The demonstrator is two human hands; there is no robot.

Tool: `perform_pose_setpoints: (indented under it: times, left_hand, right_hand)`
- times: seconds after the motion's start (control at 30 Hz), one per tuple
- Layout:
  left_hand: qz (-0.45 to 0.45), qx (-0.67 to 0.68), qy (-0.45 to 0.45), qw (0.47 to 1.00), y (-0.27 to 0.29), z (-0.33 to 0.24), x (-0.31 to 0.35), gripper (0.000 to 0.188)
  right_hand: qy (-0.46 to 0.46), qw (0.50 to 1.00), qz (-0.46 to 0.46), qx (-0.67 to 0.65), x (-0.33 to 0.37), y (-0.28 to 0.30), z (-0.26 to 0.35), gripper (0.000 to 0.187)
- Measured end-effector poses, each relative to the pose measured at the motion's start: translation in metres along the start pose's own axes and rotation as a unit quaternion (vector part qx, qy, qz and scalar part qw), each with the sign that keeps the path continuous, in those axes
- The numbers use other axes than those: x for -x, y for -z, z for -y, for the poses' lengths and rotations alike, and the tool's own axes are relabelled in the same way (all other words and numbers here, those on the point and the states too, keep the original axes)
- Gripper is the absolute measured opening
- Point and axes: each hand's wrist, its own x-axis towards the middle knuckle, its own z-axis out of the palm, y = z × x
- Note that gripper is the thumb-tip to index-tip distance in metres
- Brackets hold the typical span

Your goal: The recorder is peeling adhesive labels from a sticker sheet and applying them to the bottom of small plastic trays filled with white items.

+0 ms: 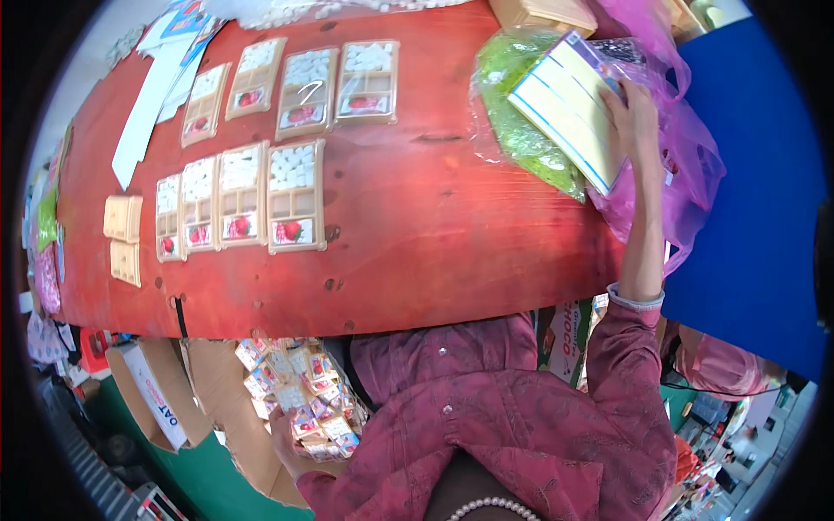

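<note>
My right hand [636, 117] is at the far right, its fingers closed on the edge of a white and yellow printed sheet [569, 108] with blue lines. Under that sheet lies a clear plastic bag with bright green contents [512, 95], and a pink plastic bag [695, 165] spreads beside my wrist. Down at the lower left, my left hand [285, 437] is at the side of a cardboard box [217, 382] filled with small wrapped packets [300, 382]. Its fingers are partly hidden among the packets, so their pose is unclear.
Two rows of beige compartment trays [295, 204] with white pieces and strawberry-printed packets stand on the red table [417, 234]. Beige trays [123, 217] sit at left, white paper strips [143, 130] behind. An open carton [156, 399] stands below; a blue surface [756, 191] adjoins right.
</note>
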Motion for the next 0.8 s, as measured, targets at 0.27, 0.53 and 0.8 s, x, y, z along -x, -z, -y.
perform_pose_setpoints:
  times: [0.27, 0.53, 0.8]
  left_hand:
    - [-0.061, -0.005, -0.011, 0.998, -0.013, -0.016, -0.007, 0.03]
    - [-0.069, 0.037, 0.037, 0.996, 0.012, 0.029, 0.016, 0.024]
    - [0.054, -0.449, 0.039, 0.891, -0.016, 0.039, 0.016, 0.049]
  right_hand:
    - [-0.011, 0.998, 0.06, 0.031, -0.024, -0.006, -0.053, 0.057]
    - [-0.065, 0.995, 0.069, 0.03, -0.015, 0.023, -0.046, 0.048]
    - [-0.114, 0.891, 0.044, -0.438, 0.023, 0.08, -0.006, 0.023]
